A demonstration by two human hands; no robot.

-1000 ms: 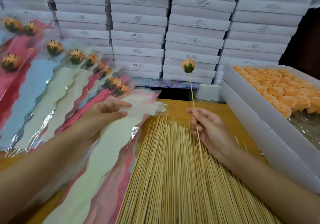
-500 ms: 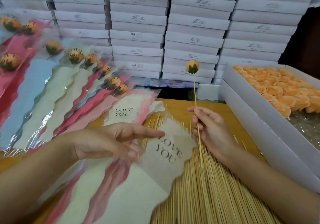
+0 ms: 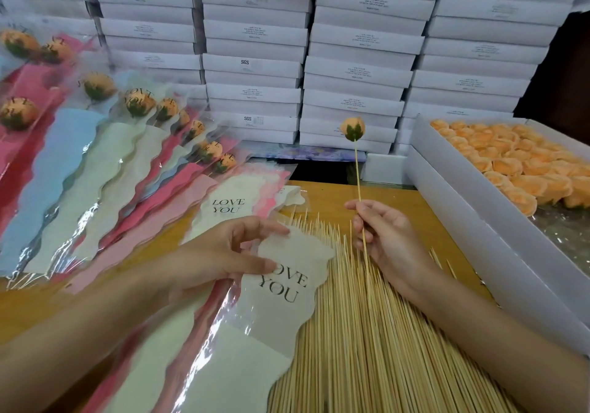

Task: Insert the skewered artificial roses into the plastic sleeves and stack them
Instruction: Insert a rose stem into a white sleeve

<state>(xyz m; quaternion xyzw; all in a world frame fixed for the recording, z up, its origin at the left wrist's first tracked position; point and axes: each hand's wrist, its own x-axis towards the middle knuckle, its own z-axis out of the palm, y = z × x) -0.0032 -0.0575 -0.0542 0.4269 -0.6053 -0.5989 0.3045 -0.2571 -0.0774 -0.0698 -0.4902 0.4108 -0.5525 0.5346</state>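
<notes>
Wavy-edged cream sleeve (image 3: 287, 304) now over skewers (image 3: 367, 348)

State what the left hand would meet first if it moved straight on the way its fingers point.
Likely the right hand gripping the skewered rose; the left hand, pinching a sleeve, points towards it. Depth is unclear.

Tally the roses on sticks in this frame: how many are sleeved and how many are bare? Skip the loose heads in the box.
Sleeved roses, fanned out at left: 10 heads that show
Bare rose on a stick, in the right hand grip: 1
Total: 11
Not counted: the empty sleeve pinched by the left hand.
</notes>
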